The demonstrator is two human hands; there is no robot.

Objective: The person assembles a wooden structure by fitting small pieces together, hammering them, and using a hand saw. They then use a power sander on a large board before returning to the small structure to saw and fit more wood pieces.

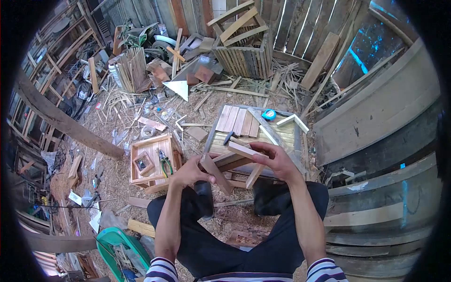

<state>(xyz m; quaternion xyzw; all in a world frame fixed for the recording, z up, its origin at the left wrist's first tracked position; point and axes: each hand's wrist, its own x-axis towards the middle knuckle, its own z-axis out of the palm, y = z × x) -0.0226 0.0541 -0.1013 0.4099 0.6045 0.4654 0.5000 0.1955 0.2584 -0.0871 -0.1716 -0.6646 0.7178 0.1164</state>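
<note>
Above my knees I hold a small wooden frame (216,173) of joined pale and brown pieces, tilted in the air. My left hand (191,172) grips its left piece, thumb on the near side. My right hand (276,162) closes round its right corner, at the end of a pale piece. Just beyond lies a hammer (228,137), its handle partly hidden by the frame. It rests on a low worktable (213,141) with several short boards (233,120), a blue tape measure (268,115) and an L-shaped pair of joined wood strips (294,121).
To the left stands a wooden crate (134,162) bearing green-handled pliers (165,165) and a small square frame (143,163). A green tub (104,239) sits at lower left. A post (70,120) leans nearby. Large boards (376,105) line the right; scraps cover the floor.
</note>
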